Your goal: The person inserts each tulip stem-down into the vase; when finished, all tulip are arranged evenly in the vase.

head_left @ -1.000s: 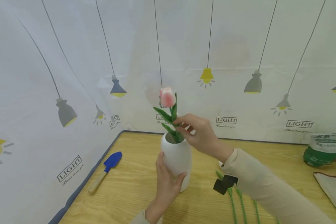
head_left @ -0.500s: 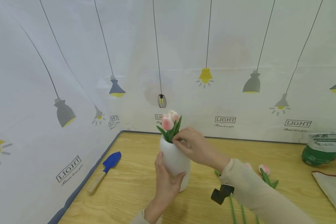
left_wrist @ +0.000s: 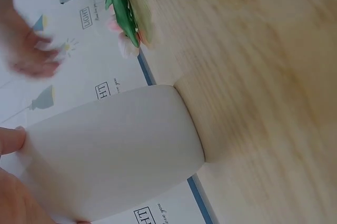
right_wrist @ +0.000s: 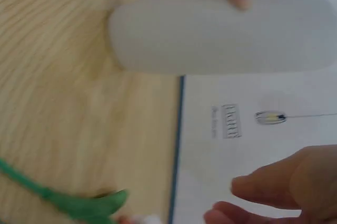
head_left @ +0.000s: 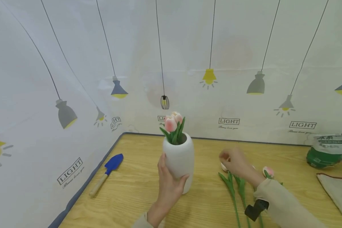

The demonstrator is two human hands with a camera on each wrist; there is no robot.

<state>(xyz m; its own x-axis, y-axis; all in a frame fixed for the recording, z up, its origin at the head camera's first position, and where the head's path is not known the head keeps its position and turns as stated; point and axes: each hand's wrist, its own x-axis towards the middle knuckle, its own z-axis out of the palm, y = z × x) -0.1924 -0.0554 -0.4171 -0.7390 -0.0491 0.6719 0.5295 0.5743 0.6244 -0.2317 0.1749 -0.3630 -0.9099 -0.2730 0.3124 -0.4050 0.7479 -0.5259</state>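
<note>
A white vase (head_left: 179, 158) stands upright on the wooden table, with pink-and-white tulips (head_left: 171, 123) leaning at the left of its mouth. My left hand (head_left: 170, 186) grips the vase low on its near side, thumb and fingers curled round it; the left wrist view shows the vase wall (left_wrist: 116, 145) beside the thumb. Over the tulips (head_left: 231, 185) lying on the table to the right hovers my right hand (head_left: 237, 164), holding nothing. In the right wrist view its thumb and fingers (right_wrist: 268, 187) are apart, and a green tulip leaf (right_wrist: 84, 205) lies below.
A blue trowel (head_left: 114, 163) with a wooden handle lies to the left. At the right back sits a green-and-white bag (head_left: 327, 152), with a cloth (head_left: 337, 193) in front of it. Lamp-printed sheeting (head_left: 231, 104) walls the table's back and left.
The right hand lowered a tulip into the vase, let go of it, and moved right over the lying tulips. The left hand stayed on the vase.
</note>
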